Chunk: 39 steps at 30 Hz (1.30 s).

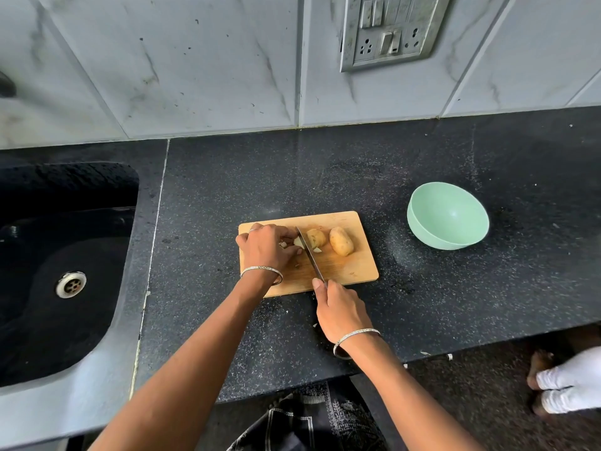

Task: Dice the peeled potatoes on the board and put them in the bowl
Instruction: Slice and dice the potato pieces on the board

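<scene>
On the black counter lies a wooden cutting board. A whole potato lies on its right part, with a partly cut potato just left of it. My left hand curls over pale potato pieces at the board's left side, holding them down. My right hand grips the handle of a knife at the board's near edge; its blade runs up between my left fingers and the cut potato. A mint green bowl stands to the right of the board, holding nothing.
A black sink with a metal drain lies at the left. The tiled wall with a switch plate stands behind. The counter's front edge runs close below my right hand. Another person's feet stand on the floor at lower right.
</scene>
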### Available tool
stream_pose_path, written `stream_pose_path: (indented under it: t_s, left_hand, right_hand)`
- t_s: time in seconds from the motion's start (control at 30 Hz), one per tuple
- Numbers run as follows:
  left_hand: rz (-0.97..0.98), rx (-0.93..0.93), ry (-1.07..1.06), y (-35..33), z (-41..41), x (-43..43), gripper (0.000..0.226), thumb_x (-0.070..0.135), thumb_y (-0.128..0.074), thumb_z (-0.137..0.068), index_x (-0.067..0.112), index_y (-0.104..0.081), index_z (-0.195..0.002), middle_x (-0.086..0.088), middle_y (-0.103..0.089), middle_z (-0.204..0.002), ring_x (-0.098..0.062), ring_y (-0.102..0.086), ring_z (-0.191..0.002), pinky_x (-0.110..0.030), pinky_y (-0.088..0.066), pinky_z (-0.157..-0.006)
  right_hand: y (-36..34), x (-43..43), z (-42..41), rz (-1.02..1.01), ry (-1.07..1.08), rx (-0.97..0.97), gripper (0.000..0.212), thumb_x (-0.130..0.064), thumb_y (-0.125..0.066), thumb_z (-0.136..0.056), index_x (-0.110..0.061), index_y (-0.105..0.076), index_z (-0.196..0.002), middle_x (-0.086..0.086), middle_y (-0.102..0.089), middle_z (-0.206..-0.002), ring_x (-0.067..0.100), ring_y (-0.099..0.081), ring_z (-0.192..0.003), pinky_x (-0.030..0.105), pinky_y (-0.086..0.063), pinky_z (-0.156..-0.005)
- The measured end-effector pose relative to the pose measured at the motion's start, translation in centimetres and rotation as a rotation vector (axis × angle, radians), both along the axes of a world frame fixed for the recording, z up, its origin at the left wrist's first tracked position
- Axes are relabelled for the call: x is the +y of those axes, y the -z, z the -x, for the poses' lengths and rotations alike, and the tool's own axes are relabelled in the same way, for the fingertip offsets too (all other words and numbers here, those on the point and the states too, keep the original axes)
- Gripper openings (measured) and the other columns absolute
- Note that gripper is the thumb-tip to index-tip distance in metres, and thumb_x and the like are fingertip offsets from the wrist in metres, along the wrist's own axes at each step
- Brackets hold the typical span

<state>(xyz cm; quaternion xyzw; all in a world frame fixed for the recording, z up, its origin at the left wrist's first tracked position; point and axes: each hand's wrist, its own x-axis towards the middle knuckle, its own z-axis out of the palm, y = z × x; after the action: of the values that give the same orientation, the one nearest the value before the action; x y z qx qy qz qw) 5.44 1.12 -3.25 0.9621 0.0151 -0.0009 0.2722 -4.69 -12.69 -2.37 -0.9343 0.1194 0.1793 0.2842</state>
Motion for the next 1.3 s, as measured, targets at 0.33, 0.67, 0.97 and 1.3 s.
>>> stream_pose_path:
  t_s: [0.33,0.67,0.97,1.3]
  left_hand:
    - [0.078,0.035,-0.019,-0.5,-0.2,0.0,0.022,0.038,-0.082,-0.068,0.042,-0.073,-0.088,0.016,-0.070,-0.081,-0.015,-0.053,-0.103,-0.039,-0.025,-0.083]
    - [0.082,0.039,-0.049,-0.4,-0.2,-0.2,0.023,0.038,-0.083,-0.068,0.040,-0.073,-0.089,0.017,-0.071,-0.082,-0.013,-0.054,-0.103,-0.039,-0.024,-0.084]
    - [0.106,0.077,-0.059,-0.5,-0.5,-0.2,0.021,0.033,-0.084,-0.066,0.037,-0.074,-0.084,0.016,-0.071,-0.082,-0.011,-0.057,-0.098,-0.037,-0.022,-0.082]
    - [0.105,0.073,-0.081,-0.4,-0.6,-0.3,0.017,0.032,-0.083,-0.067,0.033,-0.074,-0.082,0.014,-0.072,-0.084,-0.010,-0.060,-0.096,-0.039,-0.023,-0.088]
  right_hand:
    - [-0.1,0.4,-0.2,-0.022,-0.001,0.008,0.047,-0.050,-0.022,-0.102,-0.014,-0.054,-0.100,0.012,-0.061,-0.101,0.035,-0.058,-0.097,0.037,-0.039,-0.071]
    - [-0.5,0.3,-0.2,-0.031,0.004,-0.004,0.045,-0.050,-0.023,-0.102,-0.016,-0.053,-0.095,0.004,-0.052,-0.085,0.032,-0.056,-0.087,0.037,-0.040,-0.070]
    - [-0.2,0.5,-0.5,0.002,0.009,0.026,0.046,-0.050,-0.024,-0.102,-0.015,-0.054,-0.099,0.011,-0.059,-0.099,0.036,-0.058,-0.097,0.038,-0.040,-0.072]
    - [-0.5,1.6,-1.6,0.036,0.053,0.041,0.044,-0.048,-0.027,-0.102,-0.014,-0.054,-0.096,0.010,-0.061,-0.103,0.033,-0.060,-0.095,0.035,-0.045,-0.072]
